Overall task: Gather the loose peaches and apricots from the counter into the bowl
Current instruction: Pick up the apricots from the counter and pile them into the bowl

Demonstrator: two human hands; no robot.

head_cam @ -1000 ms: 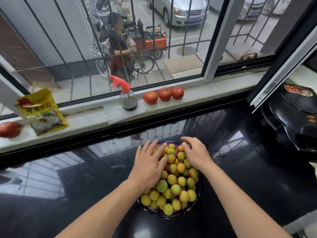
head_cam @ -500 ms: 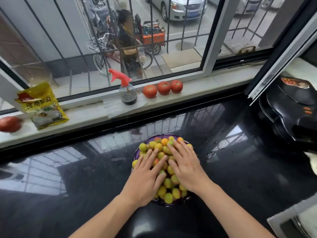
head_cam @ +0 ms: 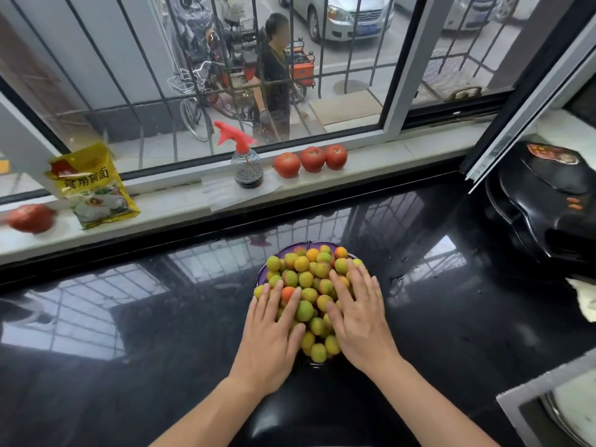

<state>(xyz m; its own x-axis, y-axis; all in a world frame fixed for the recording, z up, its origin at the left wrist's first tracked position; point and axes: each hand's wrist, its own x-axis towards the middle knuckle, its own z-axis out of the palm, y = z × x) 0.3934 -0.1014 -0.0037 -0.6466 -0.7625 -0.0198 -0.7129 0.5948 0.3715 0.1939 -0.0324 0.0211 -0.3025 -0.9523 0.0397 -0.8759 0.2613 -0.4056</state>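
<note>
Where heaped — yellow-green, blushed fruit [head_cam: 305, 279].

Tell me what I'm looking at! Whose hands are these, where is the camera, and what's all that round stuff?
There is no machine here. These are a person's two bare hands, and the camera sits on that person's head, looking forward and down. That is why you see arms reaching out from the bottom of the picture.

The round stuff is fruit, small peaches and apricots, yellow-green and orange, heaped in a purple bowl on a shiny black counter. The left hand and the right hand lie flat on the pile with straight fingers. They press on it and hold nothing.

Behind, on the white sill, stand three tomatoes, a spray bottle with a red top, and a yellow packet. A black cooker sits to the right.
</note>
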